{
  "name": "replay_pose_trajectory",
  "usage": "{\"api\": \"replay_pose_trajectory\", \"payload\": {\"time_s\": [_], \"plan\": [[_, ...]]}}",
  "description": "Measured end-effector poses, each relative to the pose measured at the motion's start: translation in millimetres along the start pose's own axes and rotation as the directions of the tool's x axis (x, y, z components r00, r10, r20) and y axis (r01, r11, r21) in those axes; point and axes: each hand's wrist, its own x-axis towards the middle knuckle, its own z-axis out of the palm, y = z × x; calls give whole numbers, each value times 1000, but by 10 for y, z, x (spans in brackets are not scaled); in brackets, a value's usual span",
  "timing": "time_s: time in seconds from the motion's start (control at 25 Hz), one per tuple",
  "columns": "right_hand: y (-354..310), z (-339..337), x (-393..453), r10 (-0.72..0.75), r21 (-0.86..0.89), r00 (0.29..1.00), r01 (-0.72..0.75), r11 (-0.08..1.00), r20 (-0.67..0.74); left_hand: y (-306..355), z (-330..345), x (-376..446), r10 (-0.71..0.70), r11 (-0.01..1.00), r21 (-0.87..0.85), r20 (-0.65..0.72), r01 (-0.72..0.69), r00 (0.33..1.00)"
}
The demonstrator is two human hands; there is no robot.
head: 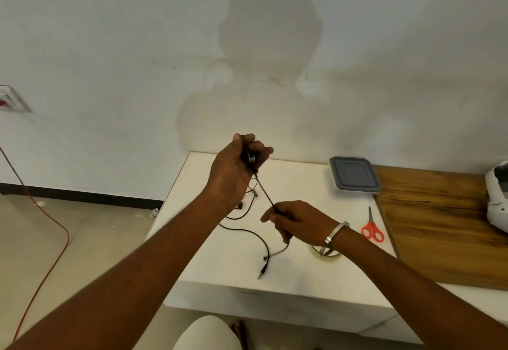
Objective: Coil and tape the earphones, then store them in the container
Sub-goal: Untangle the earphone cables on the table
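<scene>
White table (pixel 302 185), coiling step: earphones (pixel 248 235) not yet taped.
Left hand (pixel 233 168) clenches earbuds above table; right hand (pixel 297 222) pinches cord taut; next, wind loops.

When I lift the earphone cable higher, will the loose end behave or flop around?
Likely floppy: the earphone cable runs taut only between the left hand and right hand, and curls slack on the white table. Its plug end will probably dangle and swing. It looks light.
</scene>
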Motion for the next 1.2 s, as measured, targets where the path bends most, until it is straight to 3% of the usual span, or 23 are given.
{"api": "replay_pose_trajectory", "payload": {"time_s": [0.08, 0.16, 0.24, 0.4, 0.52, 0.76, 0.88, 1.08, 1.2], "plan": [[-41, 9, -51, -39, -26, 998, 40, 999, 50, 6, -94, 50, 103, 974, 204, -22, -97, 994], [-125, -5, -91, -99, -13, 994, 99, 995, 43, -33, -193, 22, 158, 853, 500, 29, -151, 987], [-207, -41, -121, -156, 2, 988, 156, 988, -3, -94, -253, -64, 123, 712, 687, 81, -145, 989], [-247, -165, -106, -265, -82, 940, 253, 964, -214, -200, -235, -226, -50, 548, 824, 208, -148, 977], [-216, -257, -78, -301, -139, 917, 273, 952, -263, -244, -217, -302, -132, 513, 842, 270, -167, 954], [-147, -423, -45, -308, -181, 879, 257, 949, -365, -255, -221, -347, -329, 594, 804, 238, 4, 914], [-87, -447, -33, -331, -215, 867, 266, 940, -372, -261, -188, -383, -393, 685, 722, 246, 103, 886], [24, -298, 2, -256, -152, 896, 214, 965, -363, -212, -61, -393, -364, 859, 466, 264, 212, 893], [64, -134, 1, -135, -7, 931, 141, 990, -338, -174, 17, -369, -312, 922, 319, 269, 221, 911]]}}
